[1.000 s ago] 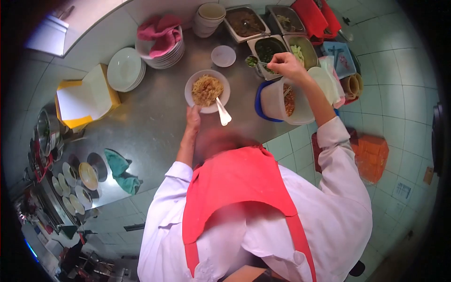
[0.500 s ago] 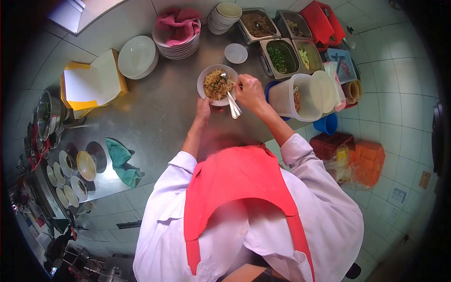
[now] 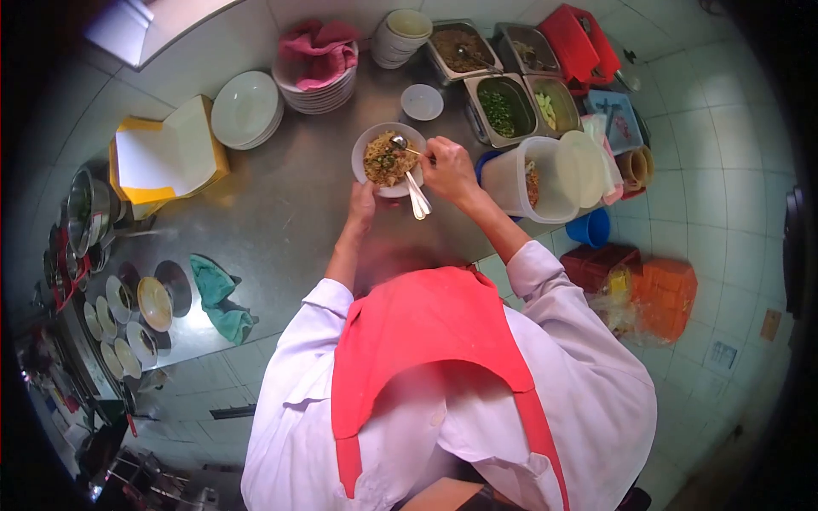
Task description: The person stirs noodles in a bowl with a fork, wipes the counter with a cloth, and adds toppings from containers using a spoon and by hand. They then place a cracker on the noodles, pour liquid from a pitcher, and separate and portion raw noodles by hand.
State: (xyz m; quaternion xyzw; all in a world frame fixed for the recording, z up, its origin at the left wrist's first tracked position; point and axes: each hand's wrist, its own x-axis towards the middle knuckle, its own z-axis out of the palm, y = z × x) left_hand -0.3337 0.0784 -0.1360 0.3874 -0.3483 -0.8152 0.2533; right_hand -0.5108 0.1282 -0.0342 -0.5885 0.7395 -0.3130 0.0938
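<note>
The bowl of noodles [image 3: 388,158] sits mid-surface [image 3: 281,204]. The left hand [image 3: 361,204] grips its near rim; the right hand [image 3: 447,169] is clenched on a small spoon [image 3: 402,146] over the noodles. A white spoon [image 3: 417,196] leans on the rim. Open steel lies leftward; a plastic tub [image 3: 532,180] crowds the right.

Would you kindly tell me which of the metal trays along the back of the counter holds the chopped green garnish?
The steel tray in the near row, on the left, closest to the bowl of noodles. It alone shows bright green; the tray behind it holds brown food.
</note>
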